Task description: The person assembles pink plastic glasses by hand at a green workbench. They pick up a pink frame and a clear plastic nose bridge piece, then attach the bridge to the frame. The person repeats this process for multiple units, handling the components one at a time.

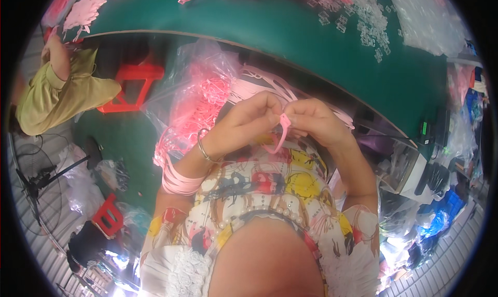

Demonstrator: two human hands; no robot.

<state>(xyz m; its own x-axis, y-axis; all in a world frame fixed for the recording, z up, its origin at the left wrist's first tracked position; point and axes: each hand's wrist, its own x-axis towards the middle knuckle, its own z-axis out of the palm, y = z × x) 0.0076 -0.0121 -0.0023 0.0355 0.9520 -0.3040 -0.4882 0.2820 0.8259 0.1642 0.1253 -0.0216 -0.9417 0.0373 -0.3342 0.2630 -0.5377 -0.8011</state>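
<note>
My left hand (254, 116) and my right hand (319, 121) meet in front of my chest. Both have their fingertips pinched on a narrow pink strap (283, 136), which hangs down in a curve between them. The small piece right at the fingertips is partly hidden. Around my left forearm loops a bundle of pink straps (179, 178). Beyond my hands, more pale pink straps (257, 88) lie in a long bunch below the table edge. To the left of them is a clear plastic bag (189, 63) with a heap of bright pink cords (210, 97) beside it.
The green table (259, 22) curves across the far side. Small clear plastic pieces (365, 24) are scattered on it near a large clear bag (423, 16). Red stools (136, 84) stand on the left, near another person in an olive garment (57, 97).
</note>
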